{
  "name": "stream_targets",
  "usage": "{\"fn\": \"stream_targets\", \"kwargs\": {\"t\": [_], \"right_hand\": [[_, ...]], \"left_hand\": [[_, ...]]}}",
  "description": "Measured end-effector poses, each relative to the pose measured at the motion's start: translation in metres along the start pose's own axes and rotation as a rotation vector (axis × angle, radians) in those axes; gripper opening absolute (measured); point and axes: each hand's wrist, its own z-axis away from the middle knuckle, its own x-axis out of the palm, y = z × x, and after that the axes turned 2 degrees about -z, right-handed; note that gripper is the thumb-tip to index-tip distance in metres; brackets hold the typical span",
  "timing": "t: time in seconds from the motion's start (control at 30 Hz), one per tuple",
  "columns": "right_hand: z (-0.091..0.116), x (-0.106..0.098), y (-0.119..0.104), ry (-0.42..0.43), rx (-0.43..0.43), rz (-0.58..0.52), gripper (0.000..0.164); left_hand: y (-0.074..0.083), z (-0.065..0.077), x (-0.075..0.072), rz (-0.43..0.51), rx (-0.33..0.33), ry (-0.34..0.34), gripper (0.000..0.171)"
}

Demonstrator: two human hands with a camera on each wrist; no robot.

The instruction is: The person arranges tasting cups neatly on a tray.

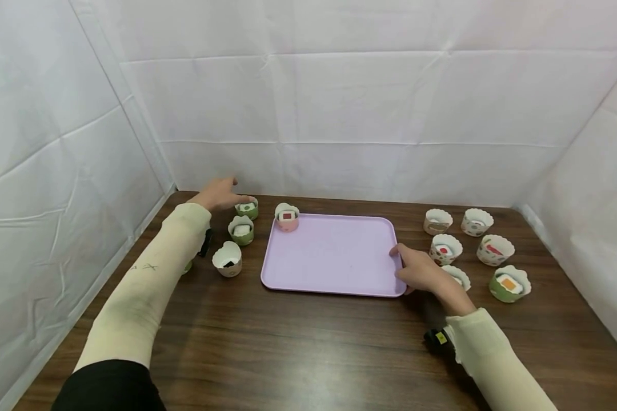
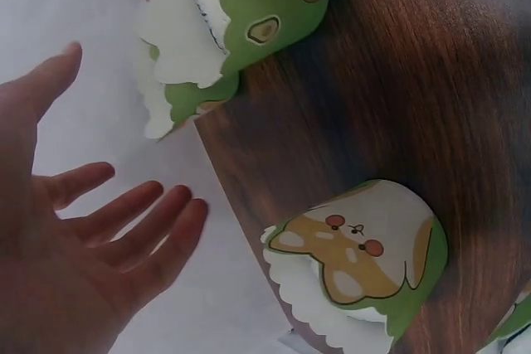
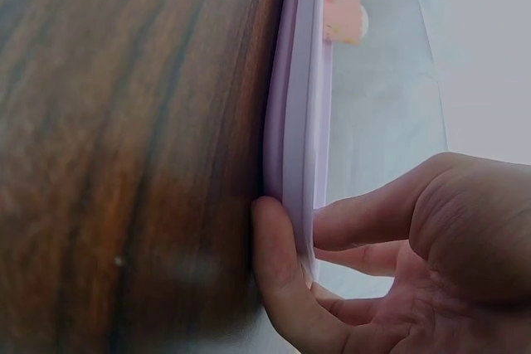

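My left hand (image 1: 218, 195) hovers at the back left of the table, its fingertips close over a green paper baking cup (image 1: 249, 214). In the left wrist view its fingers are spread and hold nothing, beside a green cup with avocado prints (image 2: 290, 6) and another with a dog face (image 2: 373, 246). With thumb and fingers, my right hand (image 1: 420, 270) pinches the right edge of a lilac tray (image 1: 334, 254), thumb on top and a finger beneath in the right wrist view. A pink baking cup (image 1: 288, 222) stands in the tray's back left corner, a small red-topped white piece inside.
Left of the tray stand another green cup (image 1: 244, 237) and a white cup (image 1: 228, 268); one more green cup is mostly hidden by my left arm. Several cups, including a green one (image 1: 504, 293), stand at the right. White cloth (image 1: 339, 114) walls the table in.
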Motion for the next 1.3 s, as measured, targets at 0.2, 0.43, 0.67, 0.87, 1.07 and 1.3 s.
{"fn": "stream_targets", "kwargs": {"t": [0.2, 0.43, 0.67, 0.87, 1.07, 1.3], "right_hand": [[0.0, 0.001, 0.003, 0.016, 0.0, 0.004, 0.047], [0.0, 0.004, 0.001, 0.014, -0.002, 0.008, 0.045], [-0.001, 0.006, -0.001, 0.022, -0.007, 0.006, 0.044], [-0.003, 0.007, -0.002, 0.024, -0.005, 0.008, 0.044], [-0.003, 0.007, -0.002, 0.027, -0.004, 0.006, 0.044], [-0.002, 0.006, -0.002, 0.024, -0.007, 0.006, 0.045]], "left_hand": [[0.003, -0.009, 0.008, 0.017, -0.026, -0.105, 0.089], [0.006, -0.023, 0.019, -0.007, -0.049, -0.164, 0.088], [0.009, -0.024, 0.022, -0.031, -0.061, -0.171, 0.082], [0.01, -0.023, 0.024, -0.018, -0.063, -0.164, 0.075], [0.012, -0.02, 0.025, -0.018, -0.062, -0.158, 0.074], [0.013, -0.019, 0.024, -0.005, -0.06, -0.153, 0.07]]}}
